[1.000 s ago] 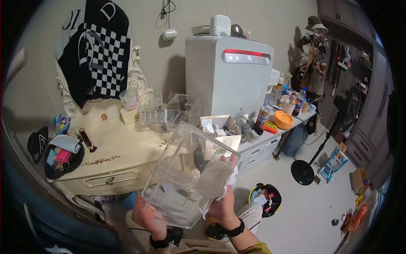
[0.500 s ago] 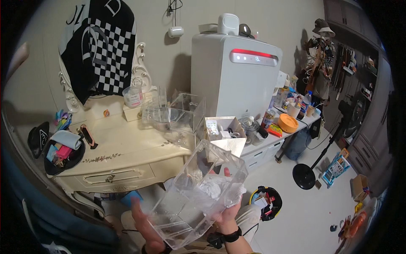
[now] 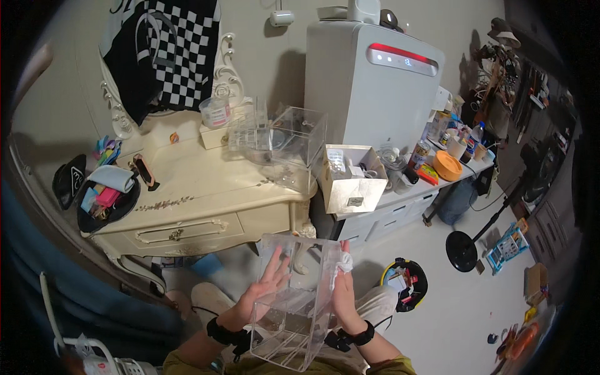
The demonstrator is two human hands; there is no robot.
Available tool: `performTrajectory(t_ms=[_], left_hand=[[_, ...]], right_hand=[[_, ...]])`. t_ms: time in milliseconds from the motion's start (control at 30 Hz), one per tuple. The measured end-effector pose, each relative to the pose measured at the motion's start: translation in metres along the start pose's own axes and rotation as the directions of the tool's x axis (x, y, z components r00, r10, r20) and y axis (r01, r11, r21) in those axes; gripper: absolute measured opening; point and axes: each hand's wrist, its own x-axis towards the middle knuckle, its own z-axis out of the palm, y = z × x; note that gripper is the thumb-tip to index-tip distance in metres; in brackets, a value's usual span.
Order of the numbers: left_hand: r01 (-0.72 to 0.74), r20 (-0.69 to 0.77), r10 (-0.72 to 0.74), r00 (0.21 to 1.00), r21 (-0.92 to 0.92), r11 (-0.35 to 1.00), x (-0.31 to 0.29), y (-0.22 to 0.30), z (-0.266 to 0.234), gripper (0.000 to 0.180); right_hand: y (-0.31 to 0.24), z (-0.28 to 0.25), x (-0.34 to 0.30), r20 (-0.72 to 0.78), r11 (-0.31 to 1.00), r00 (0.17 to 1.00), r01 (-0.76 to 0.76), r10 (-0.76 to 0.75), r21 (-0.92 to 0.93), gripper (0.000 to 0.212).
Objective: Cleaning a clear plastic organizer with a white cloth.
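Note:
Between my palms, over my lap, is a clear plastic organizer box (image 3: 294, 322) with thin dividers inside. My left hand (image 3: 265, 292) lies along its left wall with fingers stretched out, partly seen through the plastic. Against the right wall, my right hand (image 3: 342, 297) presses a crumpled white cloth or tissue (image 3: 344, 262), its fingers pointing up. Another clear organizer (image 3: 294, 137) stands on the right end of the cream dressing table (image 3: 187, 187), near a clear round tub (image 3: 215, 114).
Right of the table, a cream box (image 3: 354, 195) of small items sits on a white drawer unit (image 3: 390, 215). A tall white appliance (image 3: 369, 94) stands behind. A black bin (image 3: 417, 300) and a fan base (image 3: 461, 251) are on the floor. A black hat (image 3: 122, 209) holding small things lies at left.
The clear box has turned more upright and come closer to my lap. My left hand has moved onto its left wall; my right hand and the cloth have shifted to the right wall.

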Motion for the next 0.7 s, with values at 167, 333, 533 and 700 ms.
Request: performTrajectory(t_ms=[167,333,533,700], left_hand=[[-0.008,0.036,0.008,0.999,-0.012,1.000,0.001,-0.007,0.005,0.089],[0.149,-0.183,-0.124,0.975,0.126,0.981,0.005,-0.003,0.013,0.073],[0.234,-0.139,-0.256,0.957,-0.160,0.959,-0.006,-0.006,-0.008,0.066],[0.170,-0.085,-0.219,0.972,-0.388,0.906,-0.012,-0.031,-0.029,0.067]], right_hand=[[-0.025,-0.012,0.019,0.110,0.818,0.948,0.313,-0.297,-0.482,0.063],[-0.052,-0.008,0.016,0.337,0.763,0.899,0.421,-0.279,-0.491,0.072],[-0.066,-0.017,-0.019,0.803,0.678,0.594,0.572,0.045,-0.461,0.074],[-0.020,-0.051,-0.019,0.800,0.551,0.591,0.703,-0.100,-0.451,0.073]])
